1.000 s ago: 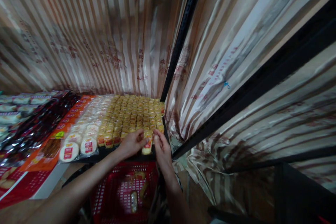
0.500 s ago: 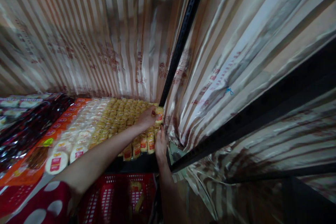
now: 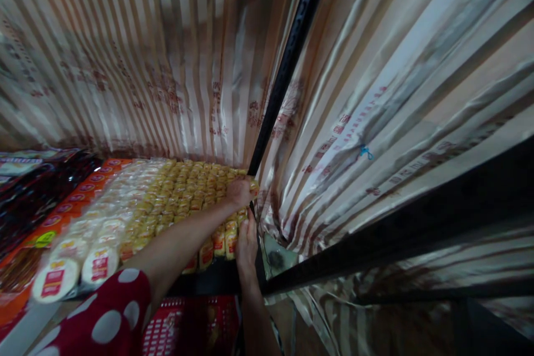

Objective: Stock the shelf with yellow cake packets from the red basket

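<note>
1. Small yellow wrapped cakes (image 3: 183, 192) with glossy film and red labels lie in tight rows on the counter (image 3: 217, 281), beside round white packs (image 3: 100, 263).
2. Shiny striped curtain (image 3: 167, 67) hangs behind, pleated.
3. The left hand (image 3: 239, 192) stretches to the far right corner of the rows, fingers curled on a cake.
4. The right hand (image 3: 247, 242) rests at the near rows' right edge, fingers narrow; what they hold I cannot tell.

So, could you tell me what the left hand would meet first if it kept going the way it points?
Probably the striped curtain behind the yellow packets; the left hand is already at the back row, though depth is unclear.
</note>
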`<state>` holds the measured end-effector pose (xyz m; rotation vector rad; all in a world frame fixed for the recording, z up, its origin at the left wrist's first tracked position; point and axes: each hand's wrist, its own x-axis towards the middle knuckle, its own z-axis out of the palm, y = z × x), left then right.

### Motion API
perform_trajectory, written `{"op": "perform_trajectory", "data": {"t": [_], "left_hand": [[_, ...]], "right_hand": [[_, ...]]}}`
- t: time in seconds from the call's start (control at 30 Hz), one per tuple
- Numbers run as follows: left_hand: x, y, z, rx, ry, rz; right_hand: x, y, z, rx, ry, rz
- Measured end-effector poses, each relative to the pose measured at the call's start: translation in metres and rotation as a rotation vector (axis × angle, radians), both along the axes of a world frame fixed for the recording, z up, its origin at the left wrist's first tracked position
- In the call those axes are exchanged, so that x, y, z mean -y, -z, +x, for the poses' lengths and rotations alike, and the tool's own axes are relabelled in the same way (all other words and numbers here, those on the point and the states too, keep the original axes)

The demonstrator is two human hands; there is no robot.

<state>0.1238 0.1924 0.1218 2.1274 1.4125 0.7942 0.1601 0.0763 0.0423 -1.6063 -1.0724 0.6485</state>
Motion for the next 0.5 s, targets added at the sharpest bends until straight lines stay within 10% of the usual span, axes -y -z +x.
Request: {"op": "perform_trajectory", "data": {"t": [0.23, 0.5], "left_hand": [[-0.015, -0.009, 0.001, -0.483, 0.199, 0.173], [-0.023, -0.002, 0.019, -0.534, 0.355, 0.184]], "right_hand": [[0.0, 0.0, -0.001, -0.032, 0.016, 0.02], [0.003, -0.004, 0.0, -0.027, -0.003, 0.015]]}}
